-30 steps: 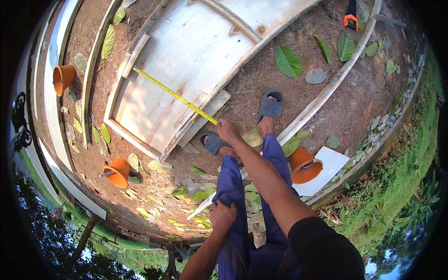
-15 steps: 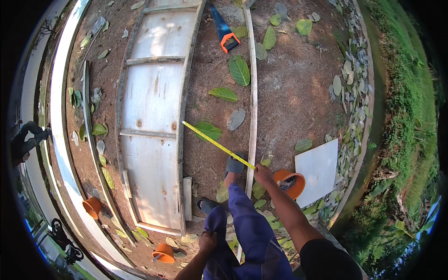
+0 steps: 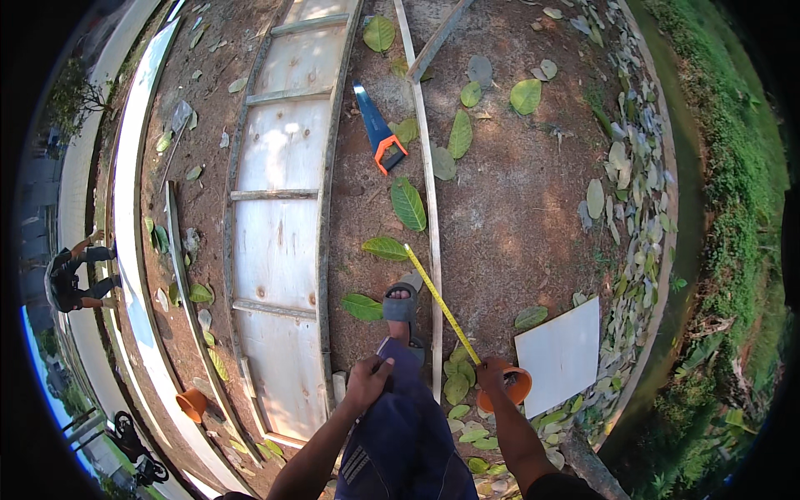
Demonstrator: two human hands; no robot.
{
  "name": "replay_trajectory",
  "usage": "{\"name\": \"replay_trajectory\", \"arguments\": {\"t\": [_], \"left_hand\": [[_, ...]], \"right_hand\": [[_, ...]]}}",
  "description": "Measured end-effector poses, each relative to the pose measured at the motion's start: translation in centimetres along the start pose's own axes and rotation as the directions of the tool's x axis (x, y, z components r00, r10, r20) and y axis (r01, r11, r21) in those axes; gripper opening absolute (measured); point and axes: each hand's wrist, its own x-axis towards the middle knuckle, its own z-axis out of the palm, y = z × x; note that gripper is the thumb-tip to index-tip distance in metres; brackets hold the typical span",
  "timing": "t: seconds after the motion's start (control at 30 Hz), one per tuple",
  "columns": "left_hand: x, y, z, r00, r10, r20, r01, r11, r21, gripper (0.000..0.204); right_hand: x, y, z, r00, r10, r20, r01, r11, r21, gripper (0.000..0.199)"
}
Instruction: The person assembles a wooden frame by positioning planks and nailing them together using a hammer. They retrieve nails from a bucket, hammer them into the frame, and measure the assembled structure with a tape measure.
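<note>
My right hand (image 3: 494, 375) grips a tape measure, whose case is hidden in the fingers. Its yellow blade (image 3: 446, 308) reaches forward and left, crossing above a long narrow wooden strip (image 3: 428, 175). The blade's free end is beside a green leaf (image 3: 385, 247) and touches no wood that I can make out. My left hand (image 3: 367, 383) is closed near my thigh; whether anything is in it stays hidden. One sandalled foot (image 3: 400, 308) stands left of the strip. Just beyond my right hand, an orange bucket (image 3: 518, 385) is partly covered by it.
To the left lies a wooden frame with panels (image 3: 279, 221). A handsaw (image 3: 379, 129) rests between frame and strip. A pale square board (image 3: 560, 358) lies on the right, another orange bucket (image 3: 192, 405) at left. A person (image 3: 75, 279) bends at far left beside a long white board (image 3: 137, 125).
The blade's free end has left the frame's edge and swung right, toward the narrow strip. My left hand has risen off my knee area. The view has shifted, bringing the saw nearer.
</note>
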Motion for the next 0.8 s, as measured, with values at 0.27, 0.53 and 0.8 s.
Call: {"name": "replay_trajectory", "arguments": {"t": [0.27, 0.53, 0.8], "left_hand": [[15.9, 12.2, -4.7, 0.99, 0.013, -0.143, -0.021, 0.998, -0.057, 0.031], [28.6, 25.1, 3.1, 0.997, 0.055, -0.053, -0.033, 0.936, 0.351, 0.04], [17.9, 37.5, 9.8, 0.157, -0.026, 0.987, -0.575, 0.81, 0.113, 0.074]], "right_hand": [[5.7, -12.2, -12.1, 0.879, 0.368, 0.303, -0.474, 0.605, 0.64, 0.027], [15.3, -13.2, -30.0, 0.92, 0.261, 0.293, -0.378, 0.791, 0.481, 0.027], [21.6, -15.2, -48.1, 0.988, 0.105, 0.108, -0.121, 0.982, 0.145, 0.028]]}}
